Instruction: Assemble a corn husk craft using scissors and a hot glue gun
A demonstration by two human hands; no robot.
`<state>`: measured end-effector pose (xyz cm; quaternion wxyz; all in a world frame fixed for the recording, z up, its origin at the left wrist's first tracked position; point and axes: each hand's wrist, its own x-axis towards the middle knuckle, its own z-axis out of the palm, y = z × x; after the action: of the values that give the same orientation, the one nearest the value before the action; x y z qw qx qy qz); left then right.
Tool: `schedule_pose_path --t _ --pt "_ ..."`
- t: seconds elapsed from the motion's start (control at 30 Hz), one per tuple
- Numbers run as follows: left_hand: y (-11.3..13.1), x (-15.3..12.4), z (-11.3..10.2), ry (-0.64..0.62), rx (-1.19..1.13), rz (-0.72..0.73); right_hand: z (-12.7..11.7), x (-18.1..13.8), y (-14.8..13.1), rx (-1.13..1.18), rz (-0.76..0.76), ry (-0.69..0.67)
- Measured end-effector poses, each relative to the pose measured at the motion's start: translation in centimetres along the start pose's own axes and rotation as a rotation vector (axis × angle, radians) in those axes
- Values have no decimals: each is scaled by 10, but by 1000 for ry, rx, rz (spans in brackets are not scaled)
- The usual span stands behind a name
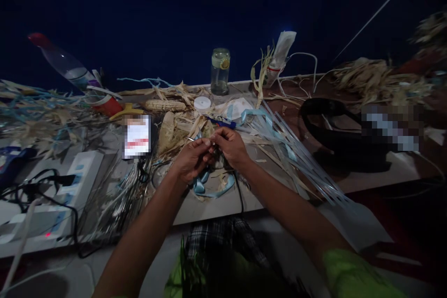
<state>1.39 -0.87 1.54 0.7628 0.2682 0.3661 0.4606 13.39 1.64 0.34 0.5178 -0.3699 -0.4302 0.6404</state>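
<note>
Over the middle of the worktable, my left hand [193, 158] and my right hand [230, 146] meet with fingertips pinched close together. What lies between the fingertips is too small and dark to make out. Thin, shiny metal points [196, 137] stick out just beyond my left hand; whether it holds them I cannot tell. A light blue satin ribbon [214, 191] curls on the table beneath both hands, partly hidden by the left one. Pale dried corn husks [172, 132] lie beyond my left hand, and a dark blue object [223, 122] rests past the right fingertips.
A corn cob [164, 105], a white lid [202, 103] and a glass jar [220, 72] are at the back. To the left are a phone [137, 137], wires [127, 205] and a power strip [75, 191]. Clear plastic sticks [307, 167] and a black ring-shaped object [335, 139] lie right.
</note>
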Motion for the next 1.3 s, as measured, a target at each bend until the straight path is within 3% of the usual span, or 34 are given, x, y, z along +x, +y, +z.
schedule_pose_path --t 0.3,0.53,0.7,1.0,1.3 --pt "-3 3 -5 163 272 122 -15 1 -14 28 -15 -124" --pt "-6 5 -7 204 564 201 -14 2 -15 -312 -121 -24" --pt "-8 6 -6 218 535 225 -18 5 -10 -340 -129 66" --pt "-10 6 -4 223 430 228 -17 6 -7 -171 -35 43" --pt "-5 2 -5 278 394 222 -15 -1 -18 -78 44 -110"
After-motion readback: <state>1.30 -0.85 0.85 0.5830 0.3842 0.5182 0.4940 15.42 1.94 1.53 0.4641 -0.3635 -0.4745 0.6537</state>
